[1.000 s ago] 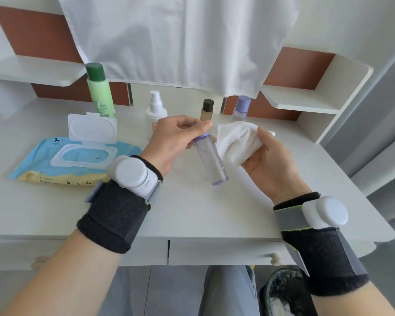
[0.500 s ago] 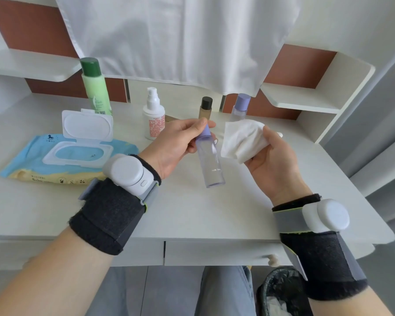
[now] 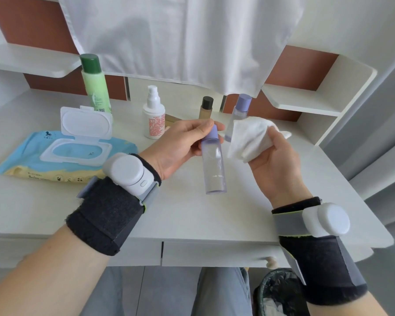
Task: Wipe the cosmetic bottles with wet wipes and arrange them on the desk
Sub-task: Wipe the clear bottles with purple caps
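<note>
Domestic dressing corner, white vanity desk.
A white desk (image 3: 192, 215) with front drawers (image 3: 214, 254) and side shelves (image 3: 306, 101) is set against a reddish-brown back panel (image 3: 27, 26). A row of cosmetic bottles (image 3: 154, 119) and an opened wet-wipes pack (image 3: 32, 160) are kept on it. A white cloth (image 3: 180, 42) is hung behind, pale curtains (image 3: 388, 133) are seen alongside, and a lined waste bin (image 3: 276, 293) is placed beneath.
</note>
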### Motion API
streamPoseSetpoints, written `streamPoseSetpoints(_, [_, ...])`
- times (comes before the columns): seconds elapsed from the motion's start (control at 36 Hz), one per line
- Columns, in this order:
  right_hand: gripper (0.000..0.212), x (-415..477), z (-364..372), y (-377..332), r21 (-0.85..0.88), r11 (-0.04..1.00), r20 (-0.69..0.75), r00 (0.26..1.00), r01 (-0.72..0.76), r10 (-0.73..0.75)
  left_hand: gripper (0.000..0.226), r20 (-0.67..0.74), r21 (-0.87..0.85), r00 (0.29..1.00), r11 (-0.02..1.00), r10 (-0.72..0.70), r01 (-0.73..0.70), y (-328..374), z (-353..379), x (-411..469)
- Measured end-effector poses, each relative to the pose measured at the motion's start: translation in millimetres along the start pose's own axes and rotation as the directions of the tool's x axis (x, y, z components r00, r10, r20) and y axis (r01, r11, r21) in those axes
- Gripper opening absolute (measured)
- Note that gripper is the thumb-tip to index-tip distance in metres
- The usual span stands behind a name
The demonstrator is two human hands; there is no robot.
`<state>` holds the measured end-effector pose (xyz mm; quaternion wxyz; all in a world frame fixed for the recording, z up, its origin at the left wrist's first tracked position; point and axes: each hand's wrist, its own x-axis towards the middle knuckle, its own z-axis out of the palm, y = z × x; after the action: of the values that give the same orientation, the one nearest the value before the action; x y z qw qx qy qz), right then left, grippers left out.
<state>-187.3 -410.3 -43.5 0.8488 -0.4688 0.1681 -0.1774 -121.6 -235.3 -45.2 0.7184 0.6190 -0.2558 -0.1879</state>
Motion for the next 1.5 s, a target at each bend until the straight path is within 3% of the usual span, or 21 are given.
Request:
streamPoseSetpoints(0.06, [0.032,-5,3,0,-0.067,0.992,-0.027,0.994,0.105,-0.107,0.029,-0.002,-0.002,1.000,1.000,-0.006,0.006,1,0,0])
streamPoseSetpoints(0.14, [0.023,-14,11,4,-0.209,0.944,0.058,0.967,0.256,-0.249,0.031,-0.043,0.015,0.999,0.999,-0.028,0.028,0,0,1])
streamPoseSetpoints(0.28, [0.027,-20,16,11,-0.368,0.856,0.240,0.927,0.363,-0.289,0.026,-0.141,0.026,0.988,0.997,-0.066,0.070,-4,-1,4])
streamPoseSetpoints(0.47, [0.030,-21,16,14,-0.415,0.826,0.373,0.899,0.381,-0.228,0.026,-0.174,-0.008,0.979,0.994,-0.107,0.107,-7,0,6])
streamPoseSetpoints(0.81, [0.028,-19,14,12,-0.345,0.893,0.369,0.916,0.289,-0.154,0.026,-0.198,-0.151,0.968,0.980,-0.157,0.129,-5,-3,6])
streamPoseSetpoints(0.92, [0.028,-22,15,9,-0.376,0.889,0.316,0.938,0.260,-0.141,0.029,-0.218,-0.165,0.965,0.980,-0.148,0.113,-4,-3,6])
streamPoseSetpoints(1.0, [0.014,-25,16,7,-0.396,0.882,0.277,0.949,0.256,-0.151,0.032,-0.243,-0.156,0.961,0.983,-0.130,0.094,-5,-5,7])
streamPoseSetpoints(1.22, [0.022,-26,14,3,-0.467,0.843,0.167,0.963,0.267,-0.212,0.032,-0.377,-0.197,0.924,0.980,-0.057,-0.020,-1,-8,7])
streamPoseSetpoints(1.31, [0.039,-22,13,1,-0.442,0.871,0.055,0.976,0.213,-0.211,0.037,-0.410,-0.157,0.912,0.985,0.007,-0.078,0,-9,8])
streamPoseSetpoints(1.39, [0.026,-17,10,-2,-0.370,0.922,-0.106,0.981,0.115,-0.164,0.038,-0.438,-0.114,0.896,0.984,0.073,-0.136,-1,-9,9])
streamPoseSetpoints(1.5, [0.025,-17,10,-4,-0.338,0.940,-0.135,0.985,0.054,-0.105,0.024,-0.477,-0.041,0.869,0.984,0.133,-0.173,0,-9,8])
